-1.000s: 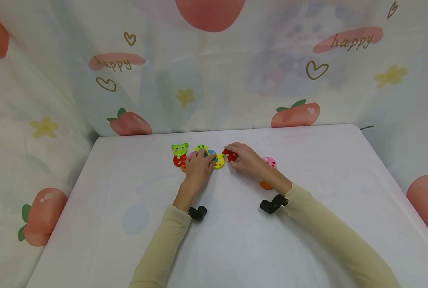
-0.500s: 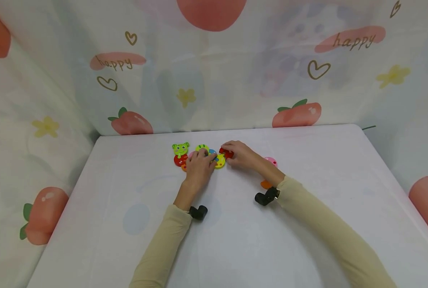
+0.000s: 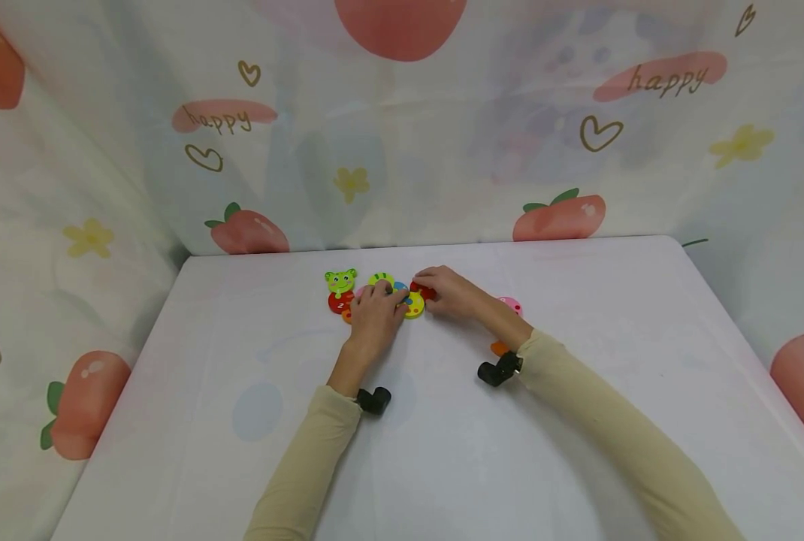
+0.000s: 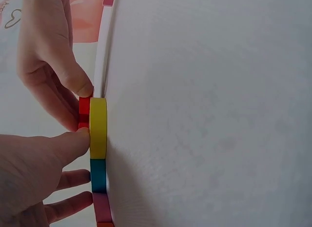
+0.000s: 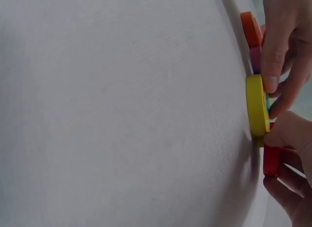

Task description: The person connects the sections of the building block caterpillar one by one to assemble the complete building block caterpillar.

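Observation:
A row of flat caterpillar puzzle pieces lies near the far side of the table, starting with a green smiling head piece point(image 3: 340, 282) and a red piece numbered 2 point(image 3: 340, 303). My left hand point(image 3: 375, 312) rests over the middle of this row, partly hiding it, with fingertips against the yellow end piece point(image 3: 414, 305) and its neighbours. My right hand point(image 3: 452, 291) pinches a red puzzle piece point(image 5: 271, 161) between thumb and fingers. In the left wrist view the red piece stands right at the yellow piece's edge, slightly higher than it.
To the right, partly behind the right forearm, lie a pink piece point(image 3: 512, 304) and an orange piece point(image 3: 500, 348). A white cloth covers the table point(image 3: 402, 466). A printed curtain point(image 3: 429, 150) hangs right behind its far edge.
My right hand has moved left with the red piece, bringing it from a small gap up against the yellow piece. The left hand has stayed in place on the row.

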`<control>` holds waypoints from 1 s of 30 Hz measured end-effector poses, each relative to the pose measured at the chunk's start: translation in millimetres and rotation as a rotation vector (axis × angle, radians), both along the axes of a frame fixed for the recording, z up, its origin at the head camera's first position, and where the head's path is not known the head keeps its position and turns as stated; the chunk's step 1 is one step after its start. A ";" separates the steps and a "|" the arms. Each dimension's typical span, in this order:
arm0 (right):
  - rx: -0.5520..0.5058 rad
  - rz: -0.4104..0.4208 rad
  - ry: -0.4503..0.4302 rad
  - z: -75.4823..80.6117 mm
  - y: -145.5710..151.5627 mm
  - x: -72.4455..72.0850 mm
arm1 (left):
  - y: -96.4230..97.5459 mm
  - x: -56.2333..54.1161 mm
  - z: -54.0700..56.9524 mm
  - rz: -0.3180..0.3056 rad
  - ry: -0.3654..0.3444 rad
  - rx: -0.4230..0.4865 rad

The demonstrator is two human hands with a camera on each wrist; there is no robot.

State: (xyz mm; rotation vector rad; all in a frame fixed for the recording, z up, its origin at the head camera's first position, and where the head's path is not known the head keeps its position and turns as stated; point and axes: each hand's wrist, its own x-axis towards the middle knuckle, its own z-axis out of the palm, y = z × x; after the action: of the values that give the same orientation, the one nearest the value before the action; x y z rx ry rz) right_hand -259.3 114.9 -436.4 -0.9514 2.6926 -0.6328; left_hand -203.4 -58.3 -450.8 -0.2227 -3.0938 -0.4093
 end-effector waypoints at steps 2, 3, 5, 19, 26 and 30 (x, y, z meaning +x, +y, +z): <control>0.017 0.002 0.002 -0.7 -1.1 0.0 | -0.1 -0.2 0.0 0.000 0.001 -0.002; 0.024 0.001 0.004 -1.1 -1.4 0.0 | 0.1 -0.1 0.4 0.000 0.000 -0.002; 0.031 -0.007 0.000 -1.5 -1.8 0.1 | 0.2 -0.2 0.7 0.003 -0.002 -0.004; 0.048 0.003 -0.006 -3.5 -1.0 -1.5 | -1.5 1.0 -0.9 -0.012 0.016 -0.013; 0.075 0.015 -0.022 -7.0 -0.5 -2.0 | -1.3 0.6 -1.3 -0.009 0.011 0.001; 0.111 0.046 0.023 -8.5 1.2 4.3 | -0.1 0.6 -2.3 -0.003 0.008 0.001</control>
State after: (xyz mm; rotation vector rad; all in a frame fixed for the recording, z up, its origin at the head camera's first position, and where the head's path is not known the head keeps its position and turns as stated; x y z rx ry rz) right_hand -255.0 116.1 -445.0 -0.9942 2.6860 -0.4609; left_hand -202.8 -58.4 -453.1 -0.2291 -3.0858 -0.4090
